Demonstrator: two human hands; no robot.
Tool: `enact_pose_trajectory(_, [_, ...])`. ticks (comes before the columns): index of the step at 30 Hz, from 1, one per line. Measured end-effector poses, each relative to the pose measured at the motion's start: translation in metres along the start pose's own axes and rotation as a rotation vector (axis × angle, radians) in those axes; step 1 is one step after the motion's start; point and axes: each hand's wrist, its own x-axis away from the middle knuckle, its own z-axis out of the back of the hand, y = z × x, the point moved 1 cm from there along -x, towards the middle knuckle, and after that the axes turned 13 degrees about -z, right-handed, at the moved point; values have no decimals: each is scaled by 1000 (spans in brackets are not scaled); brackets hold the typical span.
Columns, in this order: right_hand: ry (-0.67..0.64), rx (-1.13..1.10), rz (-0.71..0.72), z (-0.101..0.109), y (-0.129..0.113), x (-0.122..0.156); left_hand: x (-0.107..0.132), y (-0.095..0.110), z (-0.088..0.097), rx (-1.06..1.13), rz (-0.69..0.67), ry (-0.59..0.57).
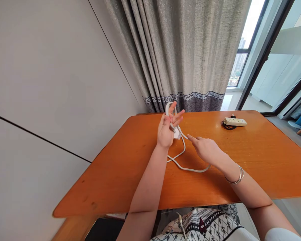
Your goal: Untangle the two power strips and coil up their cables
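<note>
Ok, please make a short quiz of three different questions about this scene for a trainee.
1. True or false: the left hand has the white cable looped around its fingers.
2. What lies at the far right of the table? A) power strip B) cup C) book
3. Which wrist wears bracelets?

Key:
1. True.
2. A, the power strip.
3. The right one, behind the right hand, which pinches the cable.

I cannot see how the white cable [183, 157] winds behind my left hand [166, 129], and part of it disappears under my right hand [205, 149]. The power strip [235, 122] is too small to count sockets. The bench [115, 174] covers my lap.
</note>
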Motion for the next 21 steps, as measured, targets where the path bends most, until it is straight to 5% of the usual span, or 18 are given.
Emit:
enact_pose_trajectory(7, [238, -12, 161, 8, 10, 3, 7, -2, 3, -46, 105, -305])
enact_pose_trajectory(13, [604, -166, 409, 8, 16, 9, 16, -6, -4, -142, 203, -391])
enact_pose_trajectory(21, [812, -287, 329, 21, 36, 5, 32, -5, -15, -184, 404, -600])
